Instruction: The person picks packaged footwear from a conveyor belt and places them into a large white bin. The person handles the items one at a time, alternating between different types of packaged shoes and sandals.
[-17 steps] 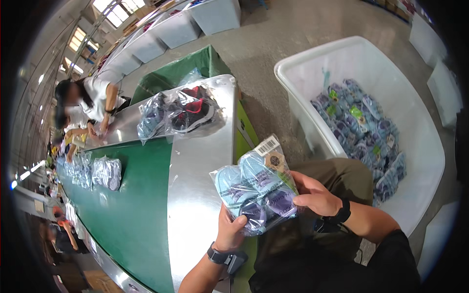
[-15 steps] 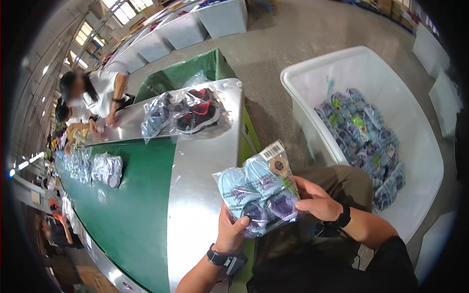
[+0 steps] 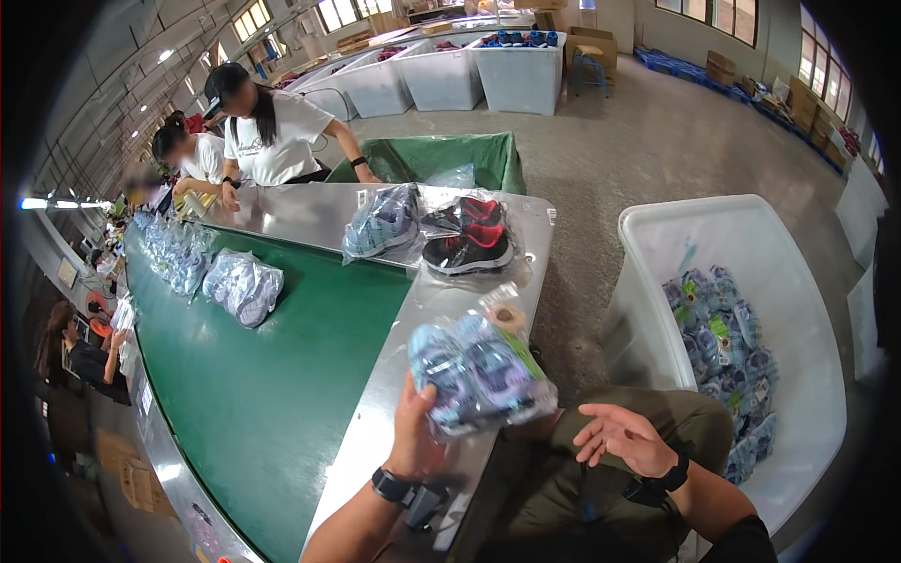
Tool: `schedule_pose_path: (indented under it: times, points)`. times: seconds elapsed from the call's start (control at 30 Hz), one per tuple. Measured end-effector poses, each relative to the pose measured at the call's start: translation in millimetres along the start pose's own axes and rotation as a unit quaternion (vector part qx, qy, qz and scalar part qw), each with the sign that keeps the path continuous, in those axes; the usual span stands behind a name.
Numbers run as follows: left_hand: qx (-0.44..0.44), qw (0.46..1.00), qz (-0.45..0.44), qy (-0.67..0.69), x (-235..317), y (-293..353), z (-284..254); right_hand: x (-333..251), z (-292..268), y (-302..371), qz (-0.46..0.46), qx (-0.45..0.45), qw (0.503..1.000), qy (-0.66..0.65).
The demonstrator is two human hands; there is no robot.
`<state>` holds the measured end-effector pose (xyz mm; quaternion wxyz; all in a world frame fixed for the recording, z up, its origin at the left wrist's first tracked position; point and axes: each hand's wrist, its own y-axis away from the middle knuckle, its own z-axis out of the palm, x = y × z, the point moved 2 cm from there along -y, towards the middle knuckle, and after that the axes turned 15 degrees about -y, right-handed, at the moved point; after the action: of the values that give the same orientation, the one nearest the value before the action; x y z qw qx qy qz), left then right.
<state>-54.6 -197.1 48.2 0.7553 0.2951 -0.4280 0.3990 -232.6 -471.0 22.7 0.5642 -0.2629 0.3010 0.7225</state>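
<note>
One clear bag of blue-and-purple shoes [image 3: 481, 373], central, seen over the edge of the metal table [image 3: 371, 436]; my left hand [image 3: 415, 433] grips it at 8 o'clock, thumb on top, probably to bear its weight alone. My right hand [image 3: 631, 441], at 4 o'clock, holds nothing, fingers loosely spread, apart from the bag. One white bin [image 3: 633, 281] of similar bags, 3 o'clock, likely there for easy reach. One bag of black-and-red shoes [image 3: 469, 239], 12 o'clock, resting on metal, seemingly kept off the green belt [image 3: 310, 352], 9 o'clock.
</note>
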Motion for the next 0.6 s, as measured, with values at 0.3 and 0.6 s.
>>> schedule_pose_path:
  times: [0.3,0.6]
  points:
    - [0.074,0.98,0.178,-0.044,81.2,-154.1,-45.0,-4.8,2.3,1.8,0.027,0.012,0.999,0.037]
    - [0.233,0.945,0.129,-0.19,84.8,-320.8,-35.7,4.8,0.7,1.2,0.023,-0.008,0.981,0.192]
